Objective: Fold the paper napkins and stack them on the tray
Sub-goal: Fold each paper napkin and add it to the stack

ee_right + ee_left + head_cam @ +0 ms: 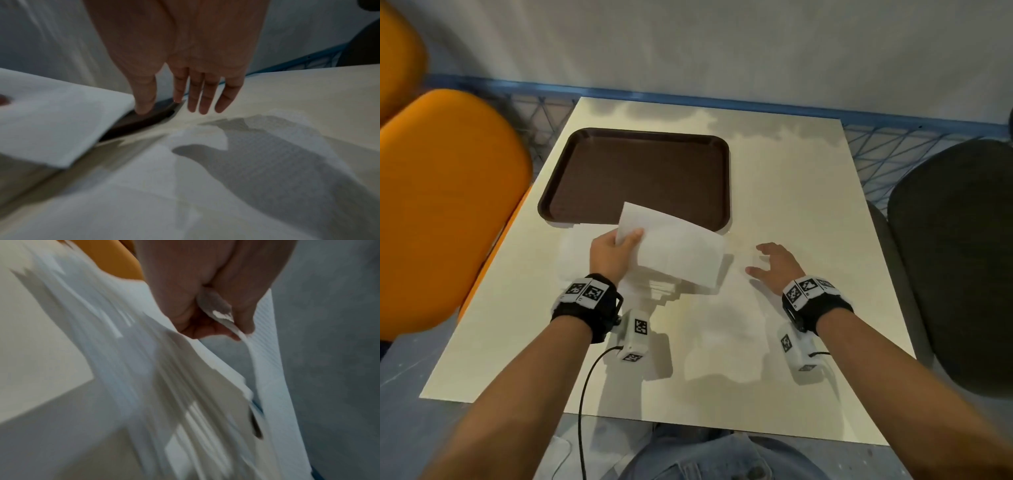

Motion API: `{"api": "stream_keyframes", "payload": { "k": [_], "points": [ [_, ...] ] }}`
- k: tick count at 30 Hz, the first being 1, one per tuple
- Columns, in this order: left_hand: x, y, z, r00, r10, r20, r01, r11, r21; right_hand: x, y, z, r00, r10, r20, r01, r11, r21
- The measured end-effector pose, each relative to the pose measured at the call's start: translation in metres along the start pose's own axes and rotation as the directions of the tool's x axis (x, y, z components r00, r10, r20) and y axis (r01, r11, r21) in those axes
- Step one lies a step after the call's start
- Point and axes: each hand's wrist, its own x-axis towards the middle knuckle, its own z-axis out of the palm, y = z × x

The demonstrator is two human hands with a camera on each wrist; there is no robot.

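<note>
My left hand (616, 248) pinches the left end of a white folded napkin (674, 250), lifted just above a pile of flat napkins (654, 287) near the table's middle. In the left wrist view the thumb and fingers (242, 324) clamp the napkin's edge (267, 369). The brown tray (633, 174) lies bare just beyond, on the table's left half. My right hand (770, 263) hovers with fingers spread, holding nothing, over another flat napkin (267, 142) on the table. The right wrist view shows the lifted napkin (51, 123) to its left.
The cream table (808, 205) stands against a grey wall with a blue rail (722, 99). Orange chairs (448, 205) crowd the left edge; a dark chair (955, 257) sits at the right. A black cable (585, 394) runs off the table's front edge.
</note>
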Motion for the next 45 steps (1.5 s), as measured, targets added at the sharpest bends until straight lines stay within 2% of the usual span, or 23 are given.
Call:
{"api": "stream_keyframes", "payload": {
  "k": [2,4,7,11,13,15,16,17,19,21,23,25,27,29,32,33,35,38,42,45],
  "points": [
    [0.013,-0.012,-0.025,0.994,-0.023,-0.103,0.029,0.998,0.056,0.004,0.005,0.004,0.996,0.081,0.032,-0.071,0.967,-0.244],
    [0.023,-0.023,-0.039,0.989,-0.03,-0.148,0.056,0.983,0.176,0.004,0.009,0.004,0.989,0.142,0.05,-0.111,0.915,-0.388],
    [0.031,-0.031,-0.043,0.989,-0.006,-0.148,0.06,0.93,0.364,0.004,0.012,0.006,0.986,0.162,0.034,-0.132,0.896,-0.424],
    [0.037,-0.036,-0.038,0.991,0.065,-0.117,0.01,0.837,0.548,0.002,0.013,0.007,0.984,0.178,0.003,-0.166,0.925,-0.342],
    [0.041,-0.036,-0.03,0.986,0.093,-0.138,0.021,0.755,0.656,-0.001,0.013,0.006,0.984,0.177,0.017,-0.152,0.886,-0.439],
    [0.037,-0.029,-0.019,0.959,0.194,-0.206,0.017,0.687,0.726,-0.003,0.011,0.003,0.99,0.133,0.042,-0.092,0.851,-0.517],
    [0.033,-0.022,-0.014,0.94,0.274,-0.203,-0.041,0.681,0.731,-0.002,0.008,0.0,0.993,0.108,0.037,-0.075,0.867,-0.493],
    [0.028,-0.015,-0.009,0.922,0.352,-0.159,-0.137,0.683,0.717,-0.002,0.005,-0.002,0.997,0.076,0.029,-0.056,0.901,-0.429],
    [0.02,-0.004,0.008,0.882,0.471,0.013,-0.373,0.68,0.632,-0.003,-0.005,-0.009,1.0,-0.016,0.021,0.02,0.976,-0.215],
    [0.005,0.004,0.029,0.863,0.447,0.237,-0.504,0.727,0.466,-0.009,-0.019,-0.02,0.99,-0.125,0.071,0.126,0.992,-0.02],
    [-0.012,0.011,0.051,0.841,0.303,0.449,-0.48,0.8,0.359,-0.018,-0.032,-0.034,0.971,-0.212,0.109,0.206,0.976,0.068],
    [-0.023,0.014,0.068,0.822,0.159,0.547,-0.401,0.843,0.358,-0.025,-0.04,-0.048,0.961,-0.252,0.117,0.237,0.963,0.132],
    [-0.027,0.015,0.079,0.813,0.085,0.576,-0.327,0.885,0.331,-0.028,-0.04,-0.058,0.962,-0.255,0.093,0.233,0.952,0.197],
    [-0.027,0.015,0.084,0.822,0.073,0.565,-0.242,0.942,0.231,-0.03,-0.034,-0.063,0.978,-0.206,-0.004,0.201,0.95,0.24],
    [-0.029,0.016,0.086,0.843,0.092,0.53,-0.171,0.98,0.101,-0.028,-0.014,-0.063,0.983,-0.035,-0.179,0.091,0.945,0.316],
    [-0.03,0.016,0.085,0.855,0.085,0.512,-0.132,0.99,0.056,-0.028,-0.008,-0.062,0.982,0.043,-0.186,0.032,0.924,0.382],
    [-0.03,0.016,0.084,0.877,0.063,0.476,-0.068,0.998,-0.005,-0.029,0.005,-0.056,0.981,0.151,-0.118,-0.072,0.863,0.501],
    [-0.03,0.015,0.082,0.891,0.053,0.451,-0.046,0.999,-0.026,-0.034,0.015,-0.048,0.994,0.104,-0.03,-0.07,0.829,0.555],
    [-0.03,0.014,0.077,0.858,0.021,0.513,-0.012,1.0,-0.022,-0.036,0.012,-0.049,0.99,0.086,-0.113,-0.003,0.805,0.593],
    [-0.027,0.012,0.072,0.85,0.017,0.527,-0.005,1.0,-0.023,-0.035,0.015,-0.053,0.991,0.079,-0.11,0.003,0.799,0.601]
  ]
}}
